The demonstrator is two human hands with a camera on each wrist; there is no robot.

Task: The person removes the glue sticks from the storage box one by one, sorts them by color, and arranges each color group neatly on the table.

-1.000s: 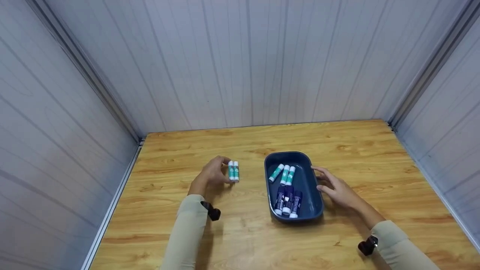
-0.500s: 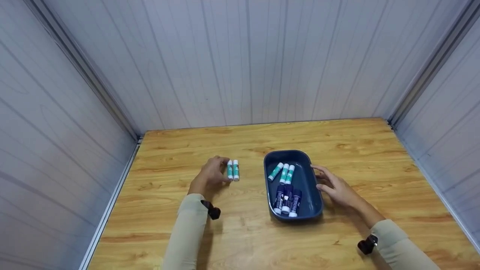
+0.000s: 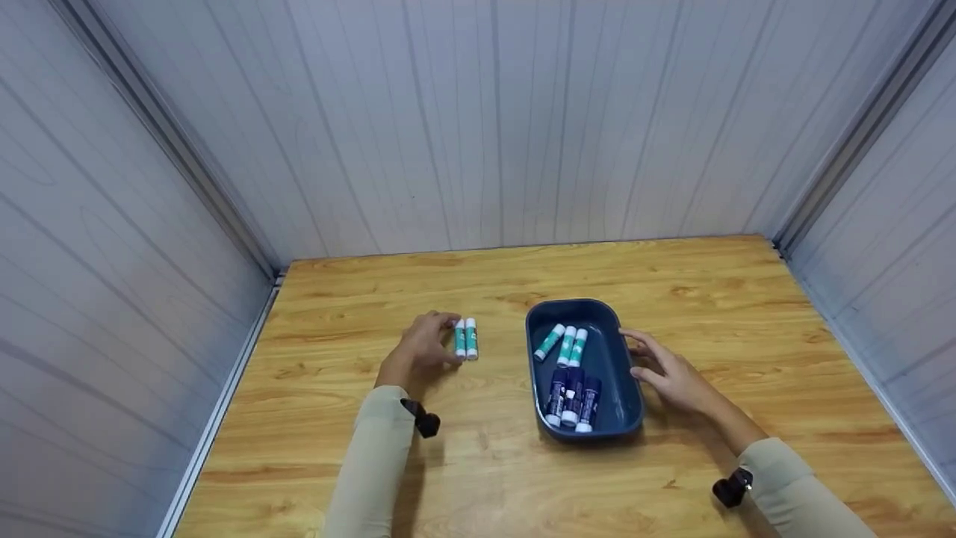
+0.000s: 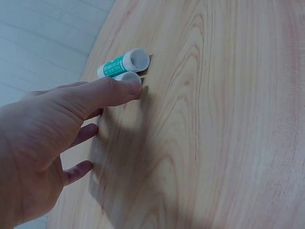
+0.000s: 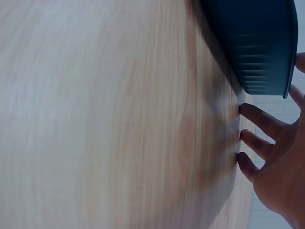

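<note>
left hand (image 3: 422, 348) fingers straight, touching two sticks (image 3: 465, 339) just to its right, long axis pointing up-frame; right hand (image 3: 668, 371) relaxed by tray (image 3: 626, 407)

Wooden bench (image 3: 485, 463): two teal glue sticks (image 3: 465, 339) lying side by side; dark blue tray (image 3: 624, 403) beside them.

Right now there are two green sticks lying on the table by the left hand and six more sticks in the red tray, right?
Not quite: the tray is dark blue, not red, as the head view shows. The rest holds: two green sticks lie on the table by the left hand, and six more sticks lie in the tray.
</note>
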